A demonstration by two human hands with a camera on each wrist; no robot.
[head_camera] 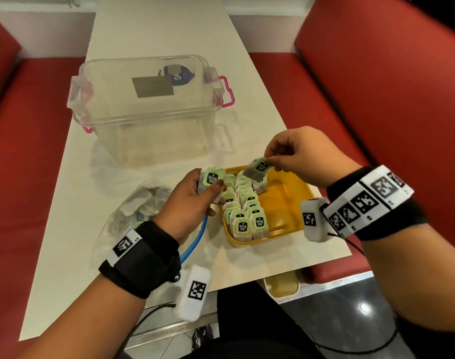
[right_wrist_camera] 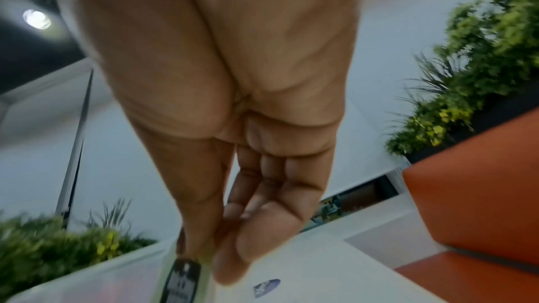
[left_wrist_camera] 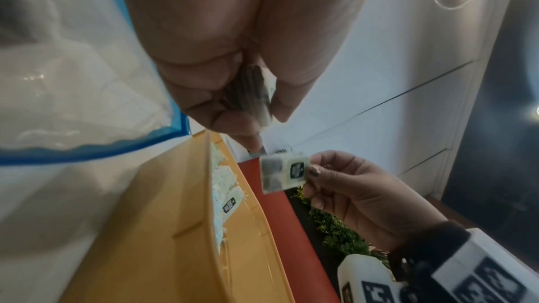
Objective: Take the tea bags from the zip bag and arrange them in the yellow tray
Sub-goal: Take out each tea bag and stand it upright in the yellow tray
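My left hand (head_camera: 195, 200) grips a small stack of tea bags (head_camera: 210, 178) with green tags, just left of the yellow tray (head_camera: 285, 203). In the left wrist view the stack (left_wrist_camera: 250, 96) shows edge-on between the curled fingers. My right hand (head_camera: 298, 156) pinches one tea bag (head_camera: 256, 169) by its tag above the tray's far end; the same bag (left_wrist_camera: 284, 173) appears in the left wrist view. Rows of tea bags (head_camera: 243, 203) stand in the tray's left half. The clear zip bag (head_camera: 133, 208) with a blue zip edge lies left of the tray, tea bags inside.
A clear plastic storage box (head_camera: 148, 99) with pink latches stands on the white table (head_camera: 73, 193) beyond the tray. Red bench seats (head_camera: 376, 86) flank the table. The tray sits near the table's front right edge.
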